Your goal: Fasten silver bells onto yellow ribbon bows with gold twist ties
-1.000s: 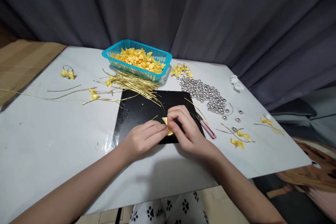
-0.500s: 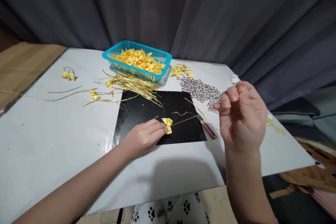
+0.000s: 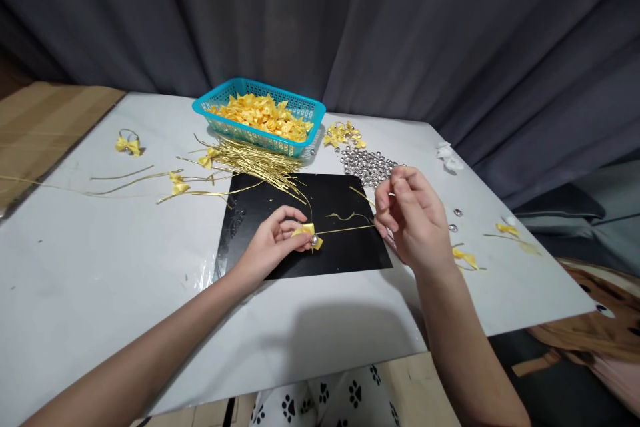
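Note:
Over the black mat [image 3: 345, 197], my left hand [image 3: 277, 237] pinches a yellow bow [image 3: 318, 241] with a small silver bead [image 3: 315, 239] at its middle. A thin gold cord [image 3: 345, 229] runs from the bow toward my right hand [image 3: 413, 213], which is raised at the mat's right edge. The fingers of my right hand are closed in a pinch; what lies between them is too small to make out. Behind that hand, the cutting tool is mostly hidden. A loose thread [image 3: 345, 217] lies on the mat.
A blue basket [image 3: 260, 137] of yellow bows stands at the back. Gold cords [image 3: 255, 160] lie before it, and silver beads [image 3: 367, 165] are heaped beside them. Finished-looking bow pieces [image 3: 129, 145] lie left; more bows [image 3: 465, 257] lie right.
My right hand has moved left and down, closer to the mat. My left hand has turned with the bow, and the silver bead now shows. Bows and beads on the right have come into view.

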The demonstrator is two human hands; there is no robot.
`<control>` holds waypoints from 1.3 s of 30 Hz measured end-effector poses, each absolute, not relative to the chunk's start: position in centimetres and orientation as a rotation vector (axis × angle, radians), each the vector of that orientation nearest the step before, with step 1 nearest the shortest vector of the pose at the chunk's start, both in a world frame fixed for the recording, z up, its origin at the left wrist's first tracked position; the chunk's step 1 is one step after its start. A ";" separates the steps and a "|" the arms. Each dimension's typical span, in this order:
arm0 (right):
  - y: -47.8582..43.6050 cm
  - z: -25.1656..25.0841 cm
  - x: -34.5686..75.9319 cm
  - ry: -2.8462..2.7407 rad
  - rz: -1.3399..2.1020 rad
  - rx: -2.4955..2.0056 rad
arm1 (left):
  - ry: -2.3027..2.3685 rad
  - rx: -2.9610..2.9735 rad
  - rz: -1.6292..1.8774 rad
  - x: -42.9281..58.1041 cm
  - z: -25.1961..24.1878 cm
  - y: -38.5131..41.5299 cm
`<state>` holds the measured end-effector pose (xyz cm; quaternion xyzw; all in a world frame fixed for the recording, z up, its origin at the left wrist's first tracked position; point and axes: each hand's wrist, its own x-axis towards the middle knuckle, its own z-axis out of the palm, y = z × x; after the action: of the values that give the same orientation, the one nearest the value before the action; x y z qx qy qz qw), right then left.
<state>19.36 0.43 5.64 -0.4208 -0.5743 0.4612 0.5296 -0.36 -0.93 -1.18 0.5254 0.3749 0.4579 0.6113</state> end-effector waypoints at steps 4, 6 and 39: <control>0.9 5.1 19.5 -1.374 1.108 -1.015 | 0.834 1.165 1.033 -0.3 -1.0 -1.2; 1.1 4.8 19.6 -1.412 1.093 -1.050 | 0.832 1.121 1.011 -0.1 -0.6 -1.4; -0.9 2.9 17.4 -2.444 0.299 -0.964 | 1.014 0.697 1.082 -0.2 0.2 -1.3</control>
<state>17.36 -0.93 2.89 -0.3534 -0.8959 0.1096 0.2460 -0.16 -1.25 0.15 0.3106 0.4523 0.4824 0.6829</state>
